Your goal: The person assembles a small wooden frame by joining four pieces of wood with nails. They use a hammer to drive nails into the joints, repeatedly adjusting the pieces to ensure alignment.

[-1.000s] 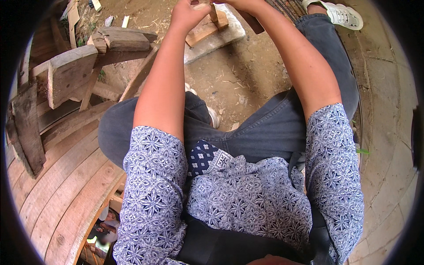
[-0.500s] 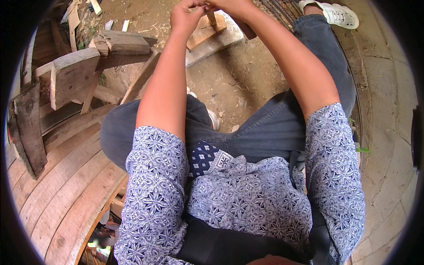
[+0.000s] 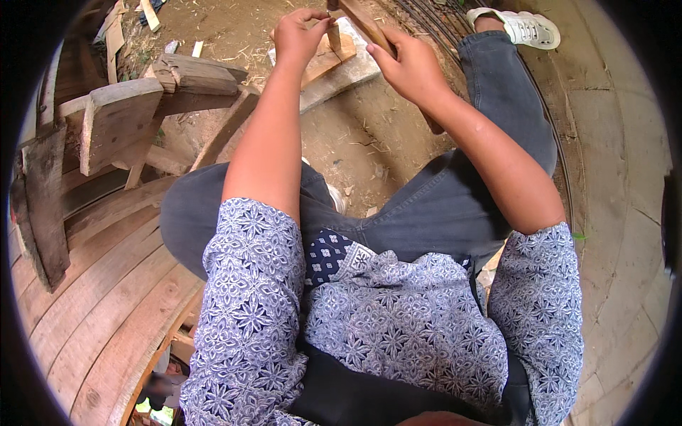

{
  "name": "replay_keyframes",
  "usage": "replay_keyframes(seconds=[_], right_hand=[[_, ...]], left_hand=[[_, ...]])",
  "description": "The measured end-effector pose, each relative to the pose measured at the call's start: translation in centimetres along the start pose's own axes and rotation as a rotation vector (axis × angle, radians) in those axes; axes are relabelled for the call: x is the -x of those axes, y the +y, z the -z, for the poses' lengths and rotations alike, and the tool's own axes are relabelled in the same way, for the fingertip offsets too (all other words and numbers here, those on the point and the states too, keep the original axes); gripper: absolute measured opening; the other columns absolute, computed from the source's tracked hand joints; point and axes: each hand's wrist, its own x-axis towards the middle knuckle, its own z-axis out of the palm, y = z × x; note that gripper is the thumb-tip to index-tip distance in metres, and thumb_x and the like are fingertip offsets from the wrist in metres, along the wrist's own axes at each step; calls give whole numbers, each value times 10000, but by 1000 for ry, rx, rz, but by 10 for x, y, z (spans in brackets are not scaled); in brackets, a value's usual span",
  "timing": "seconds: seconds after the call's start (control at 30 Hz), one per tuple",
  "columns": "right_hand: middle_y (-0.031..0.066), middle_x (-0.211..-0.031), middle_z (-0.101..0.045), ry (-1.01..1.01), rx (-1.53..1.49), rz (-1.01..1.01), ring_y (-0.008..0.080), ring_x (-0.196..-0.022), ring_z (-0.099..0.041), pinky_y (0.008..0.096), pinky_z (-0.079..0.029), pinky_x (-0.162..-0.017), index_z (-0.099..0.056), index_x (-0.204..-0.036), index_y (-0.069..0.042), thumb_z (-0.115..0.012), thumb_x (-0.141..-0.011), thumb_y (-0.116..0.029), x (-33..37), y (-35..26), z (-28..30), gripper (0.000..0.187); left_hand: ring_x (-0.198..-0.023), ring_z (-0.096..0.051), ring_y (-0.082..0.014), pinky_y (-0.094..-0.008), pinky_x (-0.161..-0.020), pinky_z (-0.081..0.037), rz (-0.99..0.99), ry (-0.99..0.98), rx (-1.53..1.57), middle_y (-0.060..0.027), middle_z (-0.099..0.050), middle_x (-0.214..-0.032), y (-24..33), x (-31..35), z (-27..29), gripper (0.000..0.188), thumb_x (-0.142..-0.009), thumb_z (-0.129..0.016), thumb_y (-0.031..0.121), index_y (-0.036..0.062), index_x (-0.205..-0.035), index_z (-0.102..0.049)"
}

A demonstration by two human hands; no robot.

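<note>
Gripping near twelve o'clock, both hands at work over the dirt ground (image 3: pixel 369 142). Left hand (image 3: pixel 300 34) curled tight, fingertips pinched on one small upright piece of wood (image 3: pixel 332 35) standing on a flat wooden block (image 3: pixel 323 60). Right hand (image 3: pixel 410 67) closed round one long brown wooden handle (image 3: pixel 366 25), angled up toward the top edge, with its lower end showing below the wrist; working end cut off by the frame, so kind of tool impossible to tell. Beneath the block, one pale flat slab (image 3: pixel 341 77) lying on the dirt.

Two bare forearms reaching up from the patterned blue-and-white shirt (image 3: pixel 398 319) at six o'clock. Two knees in dark jeans (image 3: pixel 440 206) spread apart, one white shoe (image 3: pixel 518 25) at one o'clock, a second shoe only glimpsed between the legs.

At nine to ten o'clock, a heap of rough weathered planks (image 3: pixel 117 121), several stacked crosswise, exact number hard to tell. At seven to eight o'clock, curved wooden boards (image 3: pixel 92 312) forming a platform, about five visible. At three o'clock, pale paving slabs (image 3: pixel 625 213).
</note>
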Motion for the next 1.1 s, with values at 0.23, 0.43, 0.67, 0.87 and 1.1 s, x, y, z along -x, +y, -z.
replay_keyframes(seconds=[0.23, 0.43, 0.67, 0.87, 1.1], right_hand=[[182, -746, -648, 30, -89, -46, 273, -638, -608, 377, -478, -607, -681, -1130, -55, -660, -925, -251, -6, -25, 10, 284], [159, -777, -675, -2, -56, 5, 174, -637, -583, 320, -478, -596, -671, -1188, -50, -675, -930, -248, -4, -21, 5, 325], [209, -748, -652, -37, -72, -26, 327, -626, -631, 402, -488, -612, -690, -1100, -49, -661, -904, -233, -4, -19, 7, 270], [80, -867, -731, 62, -226, 9, 106, -701, -620, 288, -503, -664, -675, -1248, -68, -681, -932, -295, -6, -45, 25, 389], [60, -935, -747, -17, -110, -111, 87, -725, -623, 269, -508, -684, -652, -1302, -82, -673, -946, -295, -5, -18, 20, 415]], left_hand=[[-910, -685, -218, -422, -915, -404, -77, 39, -63, 4, -751, -928, 5, 5, 2, 177, -793, -822, 335, 187, -884, -790], [-892, -693, -206, -396, -882, -439, 65, -5, -13, -45, -753, -913, 2, 11, 6, 176, -819, -799, 270, 158, -954, -785], [-867, -725, -238, -358, -760, -541, 247, -68, 4, -150, -755, -940, 13, 7, 3, 200, -831, -783, 169, 65, -1000, -763], [-861, -714, -218, -343, -753, -541, 153, -73, 72, -139, -740, -913, 22, 5, 9, 155, -844, -771, 127, 33, -959, -725], [-897, -710, -198, -325, -802, -550, 153, -106, 147, -114, -741, -963, 11, 3, 7, 200, -848, -759, 125, 19, -1010, -709]])
